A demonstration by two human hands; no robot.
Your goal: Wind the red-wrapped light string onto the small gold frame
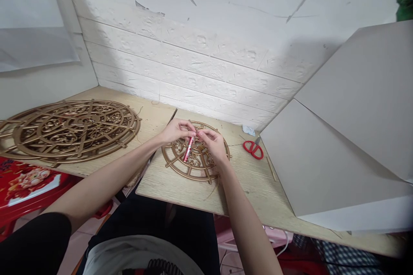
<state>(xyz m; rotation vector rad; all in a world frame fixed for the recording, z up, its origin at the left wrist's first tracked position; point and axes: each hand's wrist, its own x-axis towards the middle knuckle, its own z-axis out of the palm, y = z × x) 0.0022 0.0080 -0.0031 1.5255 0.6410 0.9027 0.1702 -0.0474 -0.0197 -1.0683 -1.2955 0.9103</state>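
Pinching close together, the left hand (177, 131) and right hand (213, 142) meet at the upper end of a shiny red tube (189, 149); whether they grasp it or something smaller, I cannot tell. Just beneath lies a round golden frame (194, 162), openwork with rings, spokes and curled scrolls. Work on it looks under way; what remains is unclear. Left of the grip, similar frames (88, 121) lie stacked, perhaps done, perhaps waiting. To its right rest red-handled scissors (253, 148), on a pale, grained wooden table (258, 197). Beyond stands a white brick-patterned wall (193, 60).
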